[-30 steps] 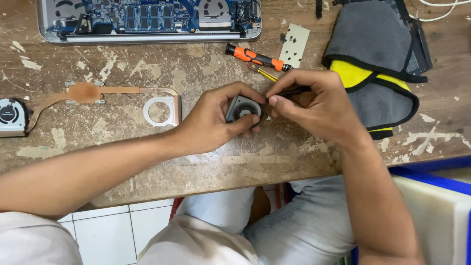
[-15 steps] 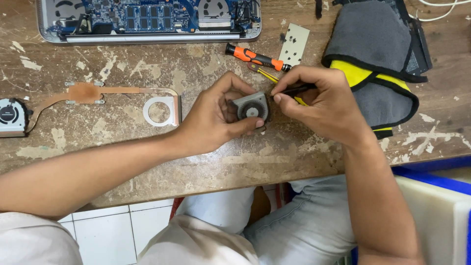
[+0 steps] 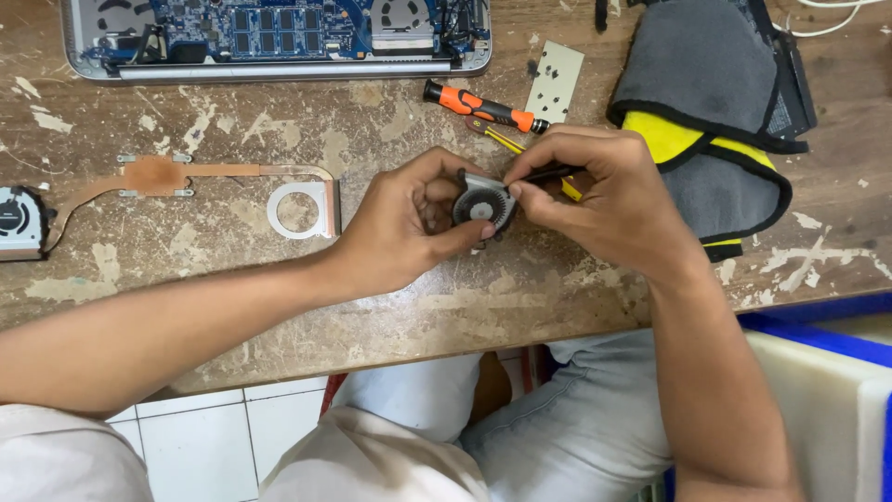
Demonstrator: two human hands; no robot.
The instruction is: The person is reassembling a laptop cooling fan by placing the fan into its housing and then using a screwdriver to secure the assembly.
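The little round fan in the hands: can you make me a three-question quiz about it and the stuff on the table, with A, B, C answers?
1. Where is the small fan?
A. Inside the open laptop
B. Held between both hands above the table
C. On the grey cloth

2. What colour is the handle of the screwdriver lying on the table?
A. Orange and black
B. Green
C. White

3. What is the right hand doing?
A. Lying flat and empty
B. Holding the cloth
C. Pinching a thin dark tool against the fan

Answers:
1. B, the left hand grips the fan and the right hand meets it.
2. A, its grip is orange with black bands.
3. C, the fingers pinch a thin dark tool whose tip reaches the fan.
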